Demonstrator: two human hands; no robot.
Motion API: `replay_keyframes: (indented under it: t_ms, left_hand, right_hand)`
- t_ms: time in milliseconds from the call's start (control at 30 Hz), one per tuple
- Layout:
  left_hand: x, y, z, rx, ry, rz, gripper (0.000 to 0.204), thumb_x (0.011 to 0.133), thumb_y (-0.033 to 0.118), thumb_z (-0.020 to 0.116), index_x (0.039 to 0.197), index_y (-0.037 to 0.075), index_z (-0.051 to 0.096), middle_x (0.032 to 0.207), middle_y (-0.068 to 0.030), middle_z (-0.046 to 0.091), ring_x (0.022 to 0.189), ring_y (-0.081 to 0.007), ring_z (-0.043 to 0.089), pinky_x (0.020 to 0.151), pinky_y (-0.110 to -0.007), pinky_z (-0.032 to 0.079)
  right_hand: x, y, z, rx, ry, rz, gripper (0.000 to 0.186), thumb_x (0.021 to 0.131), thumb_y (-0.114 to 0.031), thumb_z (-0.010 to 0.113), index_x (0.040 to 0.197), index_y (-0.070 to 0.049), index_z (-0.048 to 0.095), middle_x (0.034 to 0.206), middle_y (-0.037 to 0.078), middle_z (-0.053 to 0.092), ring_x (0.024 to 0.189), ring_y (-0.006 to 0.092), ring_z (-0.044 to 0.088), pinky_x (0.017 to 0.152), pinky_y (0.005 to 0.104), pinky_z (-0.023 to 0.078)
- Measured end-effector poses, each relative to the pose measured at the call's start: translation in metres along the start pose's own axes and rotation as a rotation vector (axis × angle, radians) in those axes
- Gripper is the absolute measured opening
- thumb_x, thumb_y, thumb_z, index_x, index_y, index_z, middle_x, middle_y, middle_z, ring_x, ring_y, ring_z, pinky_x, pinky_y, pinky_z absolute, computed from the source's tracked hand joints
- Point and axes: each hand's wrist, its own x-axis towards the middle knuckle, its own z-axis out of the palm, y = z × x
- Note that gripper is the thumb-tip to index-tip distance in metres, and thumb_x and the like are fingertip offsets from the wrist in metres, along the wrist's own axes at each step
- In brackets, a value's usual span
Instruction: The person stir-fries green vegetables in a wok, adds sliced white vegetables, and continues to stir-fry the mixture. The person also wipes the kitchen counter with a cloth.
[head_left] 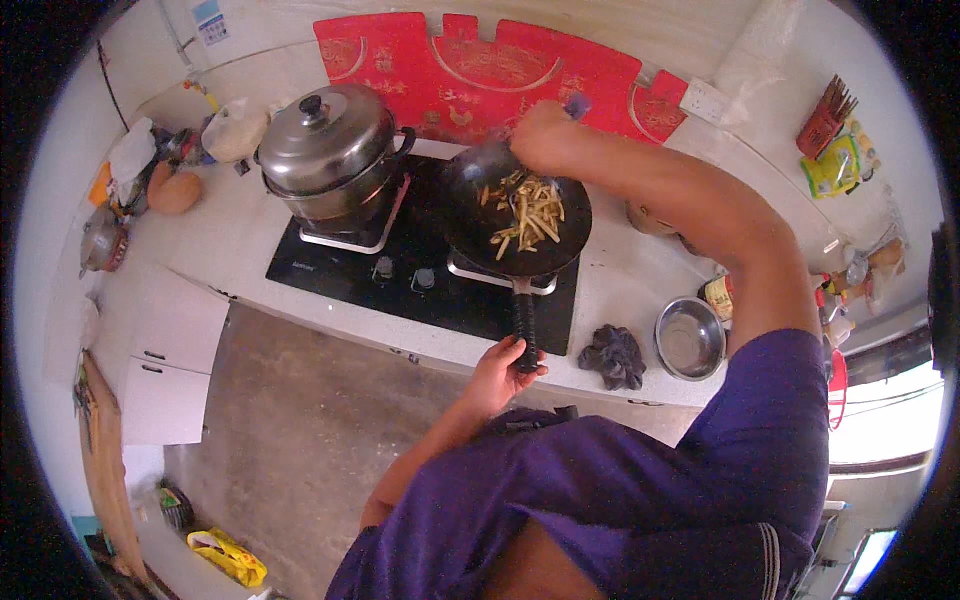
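My left hand is closed round the black handle of a dark wok, at the counter's front edge. Pale cut strips of food lie in the wok, with some darker bits among them. Above the wok's far rim, my right hand is closed round a cooking utensil whose blue-purple end sticks out past the fist. The working end of that utensil is hidden or too blurred to tell. The wok sits on the right burner of a black glass gas stove.
A lidded steel pot stands on the left burner. Right of the stove lie a dark crumpled cloth and a steel bowl, with a labelled bottle beside it. A red panel lines the back wall.
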Motion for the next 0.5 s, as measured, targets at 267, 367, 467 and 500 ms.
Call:
replay_keyframes:
  t_ms: [267,367,467,500]
  left_hand:
    - [-0.004,0.005,0.002,0.030,0.003,-0.044,0.020,0.090,0.024,0.049,0.105,0.010,0.048,0.095,-0.0121,0.060,0.082,-0.0246,0.062,0.058,-0.024,0.051]
    - [-0.005,0.006,0.000,0.037,0.000,-0.047,0.021,0.090,0.025,0.049,0.106,0.011,0.048,0.096,-0.0113,0.060,0.082,-0.0244,0.062,0.059,-0.024,0.051]
    - [-0.002,0.003,0.002,0.051,0.019,-0.058,0.022,0.090,0.025,0.049,0.107,0.010,0.048,0.096,-0.0110,0.061,0.081,-0.0243,0.062,0.059,-0.025,0.051]
    - [0.000,0.001,0.003,0.057,0.026,-0.069,0.023,0.090,0.025,0.049,0.107,0.010,0.048,0.096,-0.0111,0.061,0.081,-0.0244,0.062,0.059,-0.025,0.051]
  right_hand:
    - [-0.001,0.001,-0.016,-0.047,0.068,-0.050,0.019,0.071,-0.016,0.057,0.086,-0.012,0.068,0.084,0.007,0.067,0.078,0.0237,0.065,0.061,0.0414,0.051]
    - [0.043,-0.018,-0.027,-0.041,0.123,-0.093,0.021,0.073,-0.019,0.057,0.090,-0.013,0.068,0.085,0.006,0.067,0.078,0.0238,0.064,0.063,0.0434,0.050]
    - [0.105,-0.031,-0.015,-0.140,0.027,-0.043,0.025,0.075,-0.024,0.057,0.096,-0.014,0.066,0.090,0.005,0.066,0.082,0.0242,0.063,0.068,0.0462,0.048]
    - [0.133,-0.033,0.000,-0.181,-0.053,-0.010,0.026,0.075,-0.024,0.058,0.097,-0.014,0.066,0.092,0.006,0.066,0.083,0.0240,0.063,0.070,0.0470,0.048]
